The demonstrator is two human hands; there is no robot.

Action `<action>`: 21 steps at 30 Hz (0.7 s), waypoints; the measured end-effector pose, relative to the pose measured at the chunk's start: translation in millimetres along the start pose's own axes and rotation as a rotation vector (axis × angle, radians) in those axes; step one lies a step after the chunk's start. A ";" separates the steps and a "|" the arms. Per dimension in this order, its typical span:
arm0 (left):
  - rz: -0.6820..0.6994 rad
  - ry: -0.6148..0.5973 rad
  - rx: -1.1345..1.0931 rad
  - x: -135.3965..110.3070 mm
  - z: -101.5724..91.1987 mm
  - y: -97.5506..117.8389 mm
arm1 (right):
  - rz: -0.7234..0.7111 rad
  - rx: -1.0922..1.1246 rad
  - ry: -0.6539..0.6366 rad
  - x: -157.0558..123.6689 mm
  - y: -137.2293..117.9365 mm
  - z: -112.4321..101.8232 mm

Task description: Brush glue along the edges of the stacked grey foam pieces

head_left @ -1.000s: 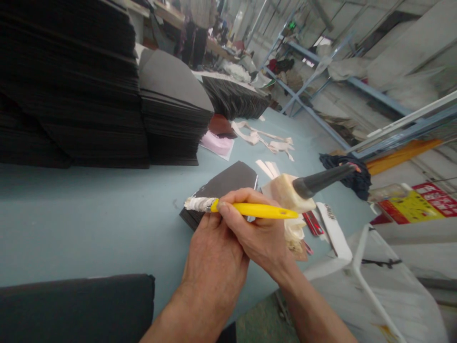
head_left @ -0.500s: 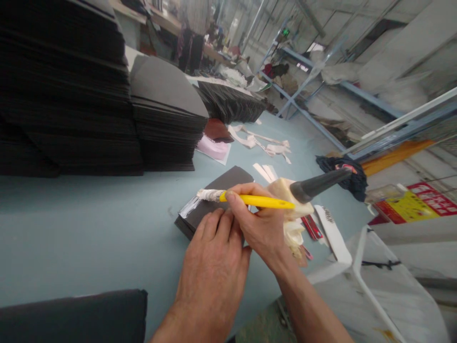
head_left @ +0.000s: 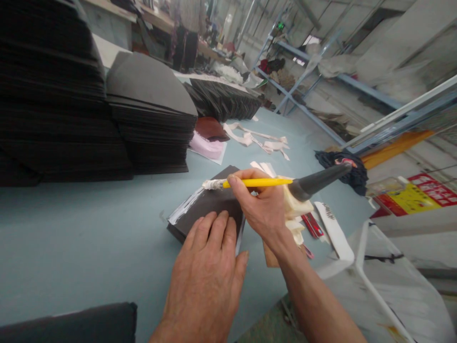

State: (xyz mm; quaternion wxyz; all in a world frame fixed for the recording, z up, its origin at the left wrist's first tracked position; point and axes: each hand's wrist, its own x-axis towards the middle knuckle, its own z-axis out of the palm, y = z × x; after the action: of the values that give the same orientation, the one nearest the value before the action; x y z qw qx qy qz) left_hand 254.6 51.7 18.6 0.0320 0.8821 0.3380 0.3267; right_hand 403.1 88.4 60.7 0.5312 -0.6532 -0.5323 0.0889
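My right hand (head_left: 262, 205) is closed round the yellow handle of a brush (head_left: 259, 182). White paste coats the brush's head, which touches the left edge of a small stack of dark sheets (head_left: 210, 202). Along that edge runs a white smeared strip of paste (head_left: 183, 209). Fingers stretched out, my left hand (head_left: 210, 257) lies flat on top of the stack near its front. Just behind my right hand stands a cream-coloured block-like container (head_left: 298, 206) with a dark tapered piece (head_left: 319, 182) pointing right; my hand partly hides it.
Tall piles of dark sheets (head_left: 153, 136) stand at the left and back of the blue-green table (head_left: 89, 238). Pale strips (head_left: 259, 140) and a pink piece (head_left: 207, 146) lie beyond. A white curved piece (head_left: 332, 228) is at right. A person (head_left: 187, 33) stands far back.
The brush has moved up along the stack's edge, lengthening the white strip. Its handle is more level. My left hand has slid slightly back toward me, and the view has shifted a little.
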 end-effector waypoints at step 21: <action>-0.007 -0.003 0.006 -1.0 1.6 -0.2 | -0.031 -0.333 0.010 62.8 36.7 -22.2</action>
State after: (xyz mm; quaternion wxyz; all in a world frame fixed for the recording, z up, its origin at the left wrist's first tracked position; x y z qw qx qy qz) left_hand 254.9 51.5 16.7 0.0313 0.8815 0.3420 0.3242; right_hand 466.5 129.5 69.3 0.4195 -0.7243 -0.5471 -0.0119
